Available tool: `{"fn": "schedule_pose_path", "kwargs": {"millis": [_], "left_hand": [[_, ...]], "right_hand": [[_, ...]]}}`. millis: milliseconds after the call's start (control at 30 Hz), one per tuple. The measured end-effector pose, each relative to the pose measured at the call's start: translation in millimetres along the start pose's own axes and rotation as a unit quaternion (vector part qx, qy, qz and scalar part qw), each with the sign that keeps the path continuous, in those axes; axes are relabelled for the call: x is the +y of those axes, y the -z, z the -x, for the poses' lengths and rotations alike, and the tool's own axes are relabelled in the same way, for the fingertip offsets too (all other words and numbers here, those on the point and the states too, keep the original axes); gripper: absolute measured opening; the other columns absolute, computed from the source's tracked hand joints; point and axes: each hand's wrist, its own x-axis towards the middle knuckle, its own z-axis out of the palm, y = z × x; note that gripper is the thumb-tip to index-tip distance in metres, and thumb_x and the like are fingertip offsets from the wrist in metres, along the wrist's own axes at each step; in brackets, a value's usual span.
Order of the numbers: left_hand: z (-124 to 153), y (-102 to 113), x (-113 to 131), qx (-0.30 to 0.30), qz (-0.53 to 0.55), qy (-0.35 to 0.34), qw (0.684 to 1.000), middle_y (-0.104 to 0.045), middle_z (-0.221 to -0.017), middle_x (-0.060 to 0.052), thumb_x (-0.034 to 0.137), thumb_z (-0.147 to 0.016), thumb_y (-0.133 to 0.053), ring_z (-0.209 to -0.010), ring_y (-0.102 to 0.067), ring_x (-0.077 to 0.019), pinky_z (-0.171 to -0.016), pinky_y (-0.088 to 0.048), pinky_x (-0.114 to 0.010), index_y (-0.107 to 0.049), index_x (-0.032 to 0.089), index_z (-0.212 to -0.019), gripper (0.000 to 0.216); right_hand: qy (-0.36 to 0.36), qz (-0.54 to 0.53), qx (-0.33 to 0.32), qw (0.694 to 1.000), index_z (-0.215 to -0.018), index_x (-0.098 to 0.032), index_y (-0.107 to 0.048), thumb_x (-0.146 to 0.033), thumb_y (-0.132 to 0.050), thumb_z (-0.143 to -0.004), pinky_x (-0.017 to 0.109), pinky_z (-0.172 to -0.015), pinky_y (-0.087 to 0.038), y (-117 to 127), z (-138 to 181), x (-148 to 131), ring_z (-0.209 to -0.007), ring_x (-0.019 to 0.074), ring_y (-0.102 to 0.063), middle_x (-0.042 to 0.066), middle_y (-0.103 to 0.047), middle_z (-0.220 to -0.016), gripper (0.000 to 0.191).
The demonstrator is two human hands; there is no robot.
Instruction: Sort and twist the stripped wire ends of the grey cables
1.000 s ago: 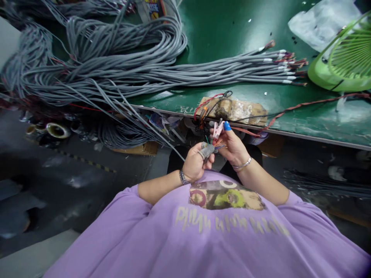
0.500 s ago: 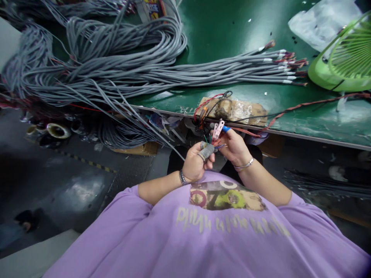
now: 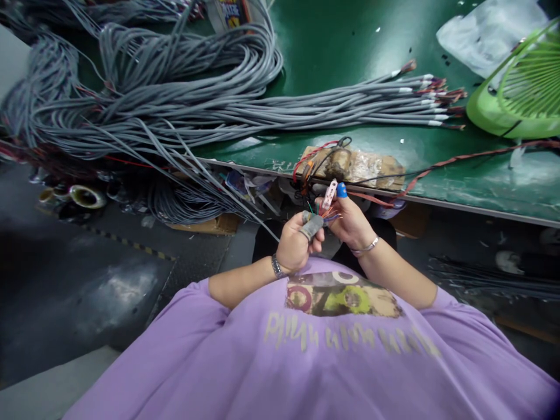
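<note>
My left hand (image 3: pixel 294 245), with grey wrappings on its fingers, is closed on the end of a grey cable (image 3: pixel 268 228). Thin coloured wires (image 3: pixel 329 214) in red, green and blue fan out of the grip towards the right. Fingers of my right hand (image 3: pixel 353 226) are closed around a small pink hand tool (image 3: pixel 329 195) with holes along it. A blue cover (image 3: pixel 341 189) sits on one fingertip. The tool's lower end is over the wires; whether it bites on one cannot be made out.
A large heap of grey cables (image 3: pixel 184 96) lies along the green bench (image 3: pixel 324 46). A wooden block (image 3: pixel 371 169) with wires is at the bench's front edge. To the right stand a green fan (image 3: pixel 494 114) and a clear plastic bag (image 3: pixel 485 35). More coiled cables (image 3: pixel 184 201) sit below the bench.
The pink tool's two arms looked spread before and now appear together. The blue-covered fingertip has turned more upright. My left hand has hardly moved.
</note>
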Motion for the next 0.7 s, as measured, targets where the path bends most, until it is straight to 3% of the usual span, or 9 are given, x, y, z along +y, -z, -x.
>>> {"fn": "schedule_pose_path", "kwargs": {"millis": [67,167,267,367,467,700], "left_hand": [[-0.6,0.8,-0.6,0.0,-0.003,-0.008,1.0,-0.059,-0.055,0.005,0.05,-0.071,-0.074,-0.036,-0.048,-0.0044,-0.034,-0.029,-0.016,-0.053,0.018,-0.074,0.039],[-0.9,1.3,-1.1,0.002,-0.01,-0.014,1.0,-0.06,-0.056,0.005,0.05,-0.072,-0.074,-0.035,-0.048,-0.0045,-0.033,-0.028,-0.016,-0.053,0.018,-0.074,0.039],[-1.5,1.0,-0.8,0.004,-0.016,-0.006,1.0,-0.06,-0.055,0.005,0.051,-0.07,-0.074,-0.035,-0.048,-0.0044,-0.034,-0.028,-0.016,-0.054,0.018,-0.075,0.039],[-2.7,0.5,-0.8,0.007,-0.015,0.002,1.0,-0.06,-0.056,0.005,0.05,-0.07,-0.075,-0.036,-0.048,-0.0043,-0.034,-0.028,-0.016,-0.054,0.017,-0.076,0.039],[-3.4,0.8,-1.9,0.008,-0.015,0.004,1.0,-0.059,-0.056,0.005,0.05,-0.07,-0.075,-0.036,-0.048,-0.0043,-0.034,-0.028,-0.016,-0.054,0.017,-0.075,0.039],[-1.6,4.4,-6.9,0.001,-0.03,0.014,0.999,-0.059,-0.055,0.005,0.049,-0.072,-0.074,-0.036,-0.048,-0.0045,-0.034,-0.027,-0.016,-0.052,0.018,-0.072,0.038]], "right_hand": [[0.016,0.02,0.007,1.0,-0.072,-0.019,-0.059,-0.069,-0.076,-0.064,0.024,-0.052,-0.044,-1.4,0.2,-2.0,-0.053,0.0092,-0.054,-0.002,-0.063,-0.064,0.053],[0.1,0.075,0.066,0.99,-0.066,-0.02,-0.056,-0.064,-0.08,-0.064,0.023,-0.048,-0.037,-1.1,-0.3,-1.4,-0.047,0.0075,-0.045,-0.006,-0.053,-0.054,0.049],[0.15,0.107,0.105,0.977,-0.062,-0.021,-0.054,-0.071,-0.071,-0.069,0.024,-0.046,-0.034,-1.1,-1.4,0.7,-0.046,0.008,-0.041,-0.005,-0.05,-0.05,0.053],[0.095,0.077,0.082,0.989,-0.066,-0.02,-0.06,-0.076,-0.063,-0.073,0.024,-0.048,-0.038,-4.4,-2.8,0.1,-0.049,0.0093,-0.049,-0.002,-0.058,-0.056,0.057],[0.026,0.009,0.065,0.997,-0.071,-0.018,-0.062,-0.074,-0.066,-0.073,0.024,-0.048,-0.042,-8.9,-4.5,-2.7,-0.048,0.0096,-0.053,0.0,-0.064,-0.059,0.056],[0.013,-0.066,0.073,0.995,-0.073,-0.018,-0.062,-0.063,-0.075,-0.072,0.021,-0.048,-0.047,-12.1,-6.7,-3.5,-0.049,0.0082,-0.056,-0.002,-0.066,-0.061,0.046]]}}
